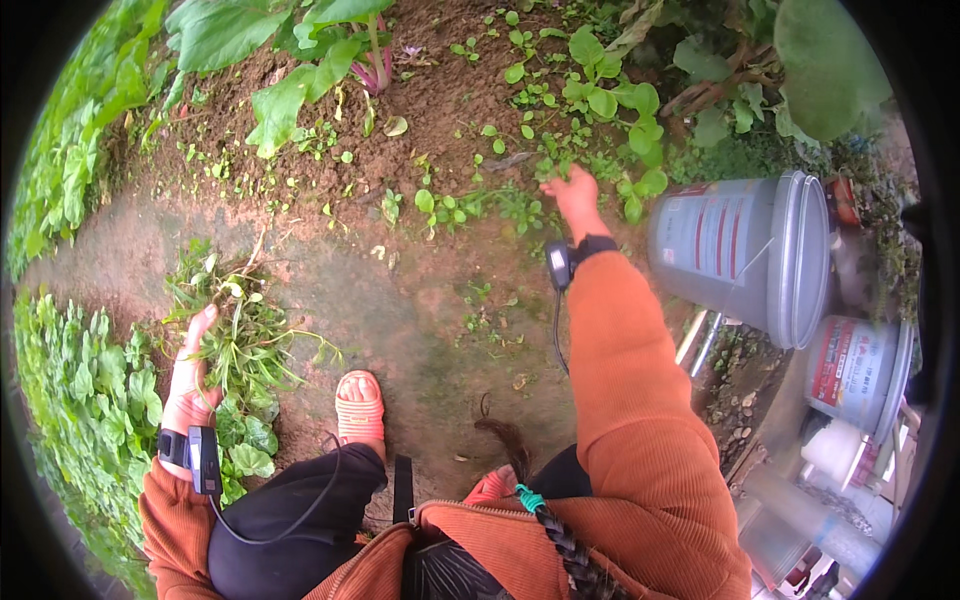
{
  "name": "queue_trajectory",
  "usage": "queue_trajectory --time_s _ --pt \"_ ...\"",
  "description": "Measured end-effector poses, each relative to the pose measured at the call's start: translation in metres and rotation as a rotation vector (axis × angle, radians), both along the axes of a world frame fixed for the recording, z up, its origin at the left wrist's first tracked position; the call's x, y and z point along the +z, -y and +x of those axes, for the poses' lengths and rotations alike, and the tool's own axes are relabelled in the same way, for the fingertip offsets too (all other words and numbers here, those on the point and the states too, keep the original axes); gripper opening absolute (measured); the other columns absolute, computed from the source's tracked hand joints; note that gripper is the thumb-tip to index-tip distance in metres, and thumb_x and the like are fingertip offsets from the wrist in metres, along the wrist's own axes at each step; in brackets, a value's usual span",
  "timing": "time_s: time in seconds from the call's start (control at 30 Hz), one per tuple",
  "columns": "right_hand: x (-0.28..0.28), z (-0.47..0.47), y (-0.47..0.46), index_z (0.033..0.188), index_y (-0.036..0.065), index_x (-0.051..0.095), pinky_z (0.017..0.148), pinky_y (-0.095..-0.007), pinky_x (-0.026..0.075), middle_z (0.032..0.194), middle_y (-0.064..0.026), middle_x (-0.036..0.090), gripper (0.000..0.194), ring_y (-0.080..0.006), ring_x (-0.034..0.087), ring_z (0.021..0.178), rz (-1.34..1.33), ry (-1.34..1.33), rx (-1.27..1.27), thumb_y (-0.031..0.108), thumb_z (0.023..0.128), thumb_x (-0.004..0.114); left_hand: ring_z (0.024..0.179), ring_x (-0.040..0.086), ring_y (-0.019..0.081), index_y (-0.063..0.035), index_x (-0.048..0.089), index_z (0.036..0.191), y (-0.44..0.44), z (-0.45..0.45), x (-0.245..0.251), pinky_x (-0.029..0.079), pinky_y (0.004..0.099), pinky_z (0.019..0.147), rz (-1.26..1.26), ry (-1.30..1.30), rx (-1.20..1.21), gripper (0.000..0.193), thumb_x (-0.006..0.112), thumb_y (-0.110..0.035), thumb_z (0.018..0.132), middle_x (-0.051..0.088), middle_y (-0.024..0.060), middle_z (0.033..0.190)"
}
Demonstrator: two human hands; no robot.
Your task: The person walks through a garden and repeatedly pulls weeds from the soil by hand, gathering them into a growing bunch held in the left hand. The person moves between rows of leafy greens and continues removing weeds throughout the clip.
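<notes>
My left hand [193,375] is closed around a loose bunch of pulled green weeds [244,330], some with pale roots, held above the bare path at the left. Farther forward on the right, my right hand [576,196] reaches down to the soil bed's edge, its fingertips on a small leafy weed [556,166]. The finger ends are partly hidden by leaves. Low green seedlings [450,210] grow along the edge beside it. Both wrists wear a strapped device with a cable.
A grey plastic bucket with a lid [724,255] stands right of my right arm, a second bucket [851,371] behind it. A purple-stemmed leafy plant [373,67] grows in the bed. Dense leafy greens [90,397] line the left. My sandalled foot [360,409] rests on the path.
</notes>
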State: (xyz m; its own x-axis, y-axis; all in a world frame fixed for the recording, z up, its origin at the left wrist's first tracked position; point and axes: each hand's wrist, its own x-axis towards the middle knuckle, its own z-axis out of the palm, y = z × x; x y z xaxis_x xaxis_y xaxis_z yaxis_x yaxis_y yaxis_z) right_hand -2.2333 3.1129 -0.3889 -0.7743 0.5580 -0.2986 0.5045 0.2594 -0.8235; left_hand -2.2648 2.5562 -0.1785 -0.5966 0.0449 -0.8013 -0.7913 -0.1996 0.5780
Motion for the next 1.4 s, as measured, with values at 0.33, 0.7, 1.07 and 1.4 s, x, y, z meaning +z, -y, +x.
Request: queue_trajectory --time_s 0.33,0.7,1.07,1.4 --pt "-0.005 0.091 0.05 0.106 0.003 0.056 0.071 -0.0345 0.05 0.096 -0.0156 0.062 0.033 -0.0279 0.064 0.085 0.143 -0.003 0.087 -0.002 0.073 0.061 0.131 0.028 0.0158 -0.01 0.042 0.133 0.014 0.007 -0.016 0.019 0.0323 0.108 -0.071 -0.289 -0.353 0.07 0.063 -0.019 0.066 0.037 0.0068 0.138" --pt "-0.013 0.055 0.06 0.1 0.003 0.059 0.064 -0.0351 0.052 0.092 -0.0154 0.06 0.027 -0.0263 0.065 0.074 0.152 0.036 0.157 -0.003 0.073 0.06 0.099 0.055 0.0118 -0.0134 0.054 0.12 -0.029 0.018 0.01 0.049 0.0268 0.074 -0.167 0.065 -0.111 0.051 0.067 -0.038 0.077 0.054 0.001 0.116" --pt "-0.006 0.004 0.099 0.113 0.015 0.054 0.077 -0.0436 0.049 0.122 -0.0194 0.047 0.043 -0.0364 0.059 0.092 0.508 0.055 0.448 0.002 0.072 0.061 0.088 0.058 0.0186 -0.0115 0.055 0.108 -0.04 0.02 0.024 0.05 0.0337 0.074 -0.183 0.011 -0.001 0.041 0.071 -0.032 0.075 0.059 0.0038 0.1" --pt "-0.031 0.006 0.063 0.1 0.003 0.056 0.064 -0.0315 0.053 0.086 -0.0131 0.063 0.027 -0.0246 0.064 0.071 -0.043 -0.105 -0.023 -0.009 0.076 0.053 0.091 0.058 0.0189 -0.0123 0.055 0.107 -0.041 0.021 0.028 0.05 0.0346 0.075 -0.118 0.086 0.019 0.041 0.071 -0.032 0.075 0.059 0.0037 0.101"
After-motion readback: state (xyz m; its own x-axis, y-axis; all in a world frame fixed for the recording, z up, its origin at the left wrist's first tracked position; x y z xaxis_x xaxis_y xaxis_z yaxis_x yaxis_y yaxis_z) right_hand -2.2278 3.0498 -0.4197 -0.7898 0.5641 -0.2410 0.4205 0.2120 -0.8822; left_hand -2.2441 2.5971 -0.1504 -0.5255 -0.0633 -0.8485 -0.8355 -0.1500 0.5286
